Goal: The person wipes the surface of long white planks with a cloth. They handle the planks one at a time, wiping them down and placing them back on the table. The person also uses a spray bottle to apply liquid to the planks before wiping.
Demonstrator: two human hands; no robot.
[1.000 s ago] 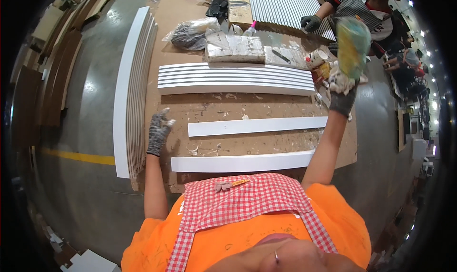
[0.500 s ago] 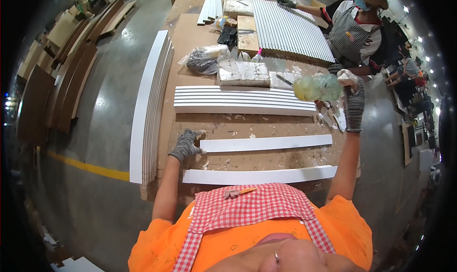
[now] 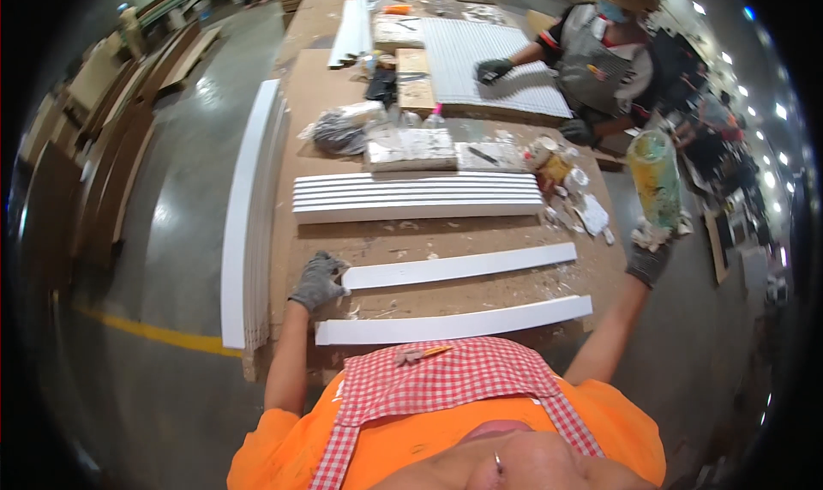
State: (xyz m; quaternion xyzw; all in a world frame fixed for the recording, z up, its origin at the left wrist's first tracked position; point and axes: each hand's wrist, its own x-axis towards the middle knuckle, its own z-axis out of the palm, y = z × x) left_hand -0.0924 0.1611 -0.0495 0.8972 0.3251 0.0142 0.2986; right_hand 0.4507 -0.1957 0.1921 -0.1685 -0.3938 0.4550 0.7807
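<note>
My left hand (image 3: 318, 282), in a grey knit glove, grips the left end of a white strip (image 3: 463, 265) lying across the board, thumb and fingers at its two edges. A second white strip (image 3: 454, 321) lies nearer to me, roughly parallel. Off the board's right edge, my gloved right hand (image 3: 649, 261) is closed round the lower, whitish-crusted end of a translucent plastic bottle (image 3: 654, 177). Yellowish and greenish stuff shows inside the bottle, whose body points up. Beyond the strips sits a stack of white strips (image 3: 417, 200).
More white strips (image 3: 246, 224) stand along the table's left edge. Crusted blocks (image 3: 411, 151), a plastic bag (image 3: 343, 130) and a cluttered heap (image 3: 557, 168) lie farther back. Across the table, a masked co-worker (image 3: 600, 61) has a gloved hand (image 3: 493, 70) over a ribbed white panel (image 3: 463, 44).
My right hand has swung right and down, and the bottle has turned from sideways to body-up. My left hand stays at the strip's end. The co-worker's far hand has moved onto the panel.
</note>
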